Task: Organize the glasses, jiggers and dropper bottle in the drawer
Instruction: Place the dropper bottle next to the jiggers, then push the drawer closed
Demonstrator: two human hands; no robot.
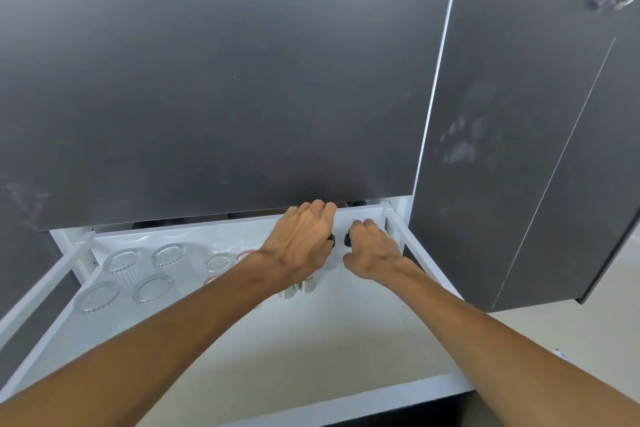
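Two small black-capped dropper bottles, one in my left hand point(301, 239), one in my right hand point(372, 250), fingers curled around each: light, slick, breakable glass, best gripped around the body.

Both forearms outstretched, left hand point(302, 239) knuckles-up, right hand point(372, 248) fingers curled

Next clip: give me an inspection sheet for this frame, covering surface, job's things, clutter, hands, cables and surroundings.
Surface: white drawer pulled open, front half bare.
Job's things: four ribbed glasses grouped at left; smaller glasses beside them, partly hidden by the left forearm; steel jiggers under the left wrist; a black-topped item at the right hand, too hidden to name.
Clutter: nothing seen.
Hands: left hand and right hand at the drawer's back right, fingers curled; what each grip holds is hidden.
Cables: nothing seen.
Surroundings: dark counter overhead, smudged dark cabinet door at right.
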